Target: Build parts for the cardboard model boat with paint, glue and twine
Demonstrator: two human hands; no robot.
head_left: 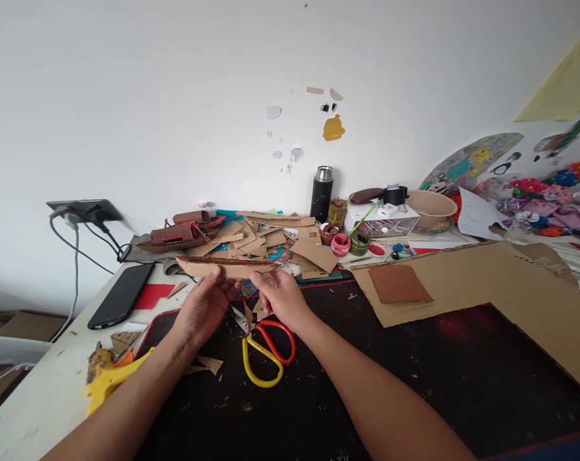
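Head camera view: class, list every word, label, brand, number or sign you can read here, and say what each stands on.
None can be read.
Cardboard scraps behind the hands: small dark printed marks, too blurred to read.
Clear box: printing too small to read.
Black flask, phone, scissors: no visible text.
Wall stickers: shapes only, no lettering.

The table [54, 390] is pale, with a black mat [415, 384] spread over most of it. Just below the right hand [283, 298] lie scissors [265, 349] with red and yellow handles. Left of the left hand [201, 310] rest a dark phone [121, 296] and a red paper piece [152, 294]; nearer the table's edge sits what looks like a yellow glue gun [108, 374]. Beyond both hands is a heap of cardboard scraps [271, 240], and right of them a large cardboard sheet [501, 288].
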